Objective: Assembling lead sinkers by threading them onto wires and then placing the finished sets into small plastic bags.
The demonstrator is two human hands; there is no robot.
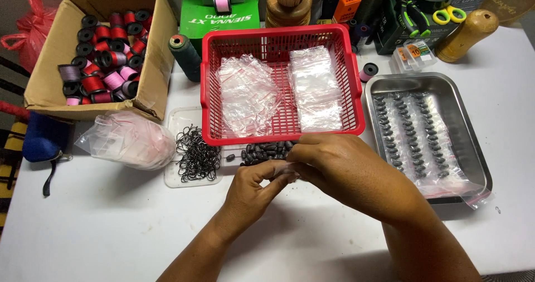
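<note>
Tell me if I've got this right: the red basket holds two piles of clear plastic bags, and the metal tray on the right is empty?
Not quite. The head view shows the metal tray holds clear bags of small dark sinkers. The red basket does hold two piles of clear plastic bags.

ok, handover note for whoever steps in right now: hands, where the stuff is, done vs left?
Left hand and right hand: together at the table's front edge, pinching a small clear bag between the fingertips.
Dark sinkers loose in a pile just behind the hands; hooks in the clear tray to the left.
Empty bags in red basket.
Done: filled bags laid in steel tray, right.
Left: the loose pile.
</note>
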